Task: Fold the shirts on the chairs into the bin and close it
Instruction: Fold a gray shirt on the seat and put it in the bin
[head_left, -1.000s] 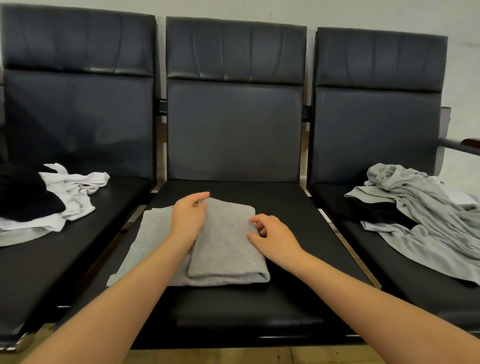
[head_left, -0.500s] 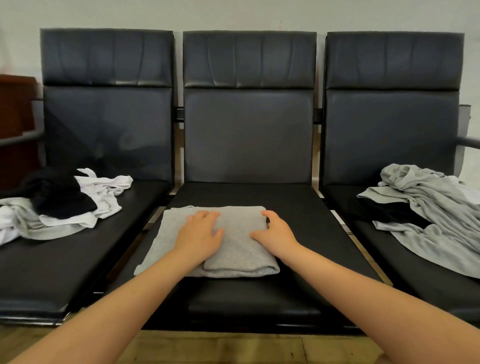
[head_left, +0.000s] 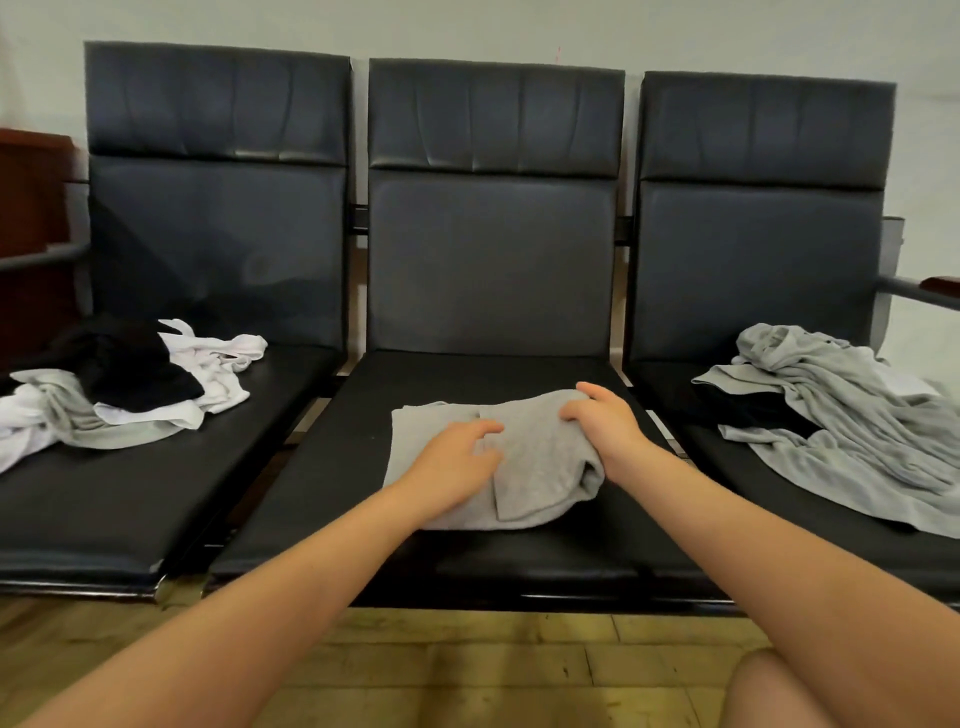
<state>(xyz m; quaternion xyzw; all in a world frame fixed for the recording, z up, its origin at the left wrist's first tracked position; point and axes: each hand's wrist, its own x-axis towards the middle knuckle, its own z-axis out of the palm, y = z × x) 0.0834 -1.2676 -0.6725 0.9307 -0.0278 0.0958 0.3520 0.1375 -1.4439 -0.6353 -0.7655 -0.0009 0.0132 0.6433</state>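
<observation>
Grey knit cloth, a partly folded shirt (head_left: 524, 457), lies on the seat of the middle chair (head_left: 488, 260) in the head view, its right side bunched up into a rounded roll while the left part lies flat on the black cushion. The left hand (head_left: 457, 457) rests on top of the shirt near its middle, palm down, fingers spread and only slightly bent, pressing the cloth rather than gripping it. The right hand (head_left: 605, 421) is at the shirt's far right corner, its fingers curled over the raised edge of the fabric and its thumb pointing back toward the chair; it grasps that fold. Both bare forearms reach in from the lower corners of the frame. On the left chair (head_left: 218, 249) sits a loose heap of unfolded clothes (head_left: 130, 384): a black garment on top, white ones beneath and beside it, and a bit of grey at the front. On the right chair (head_left: 763, 260) a crumpled grey shirt (head_left: 852, 415) spreads across the seat, with a dark garment partly showing under its left edge. The three chairs are joined in a row against a pale wall (head_left: 467, 26), with metal armrests at either end. Below the seats runs a wooden floor (head_left: 467, 665), and a reddish-brown piece of furniture (head_left: 31, 208) stands at the far left.
</observation>
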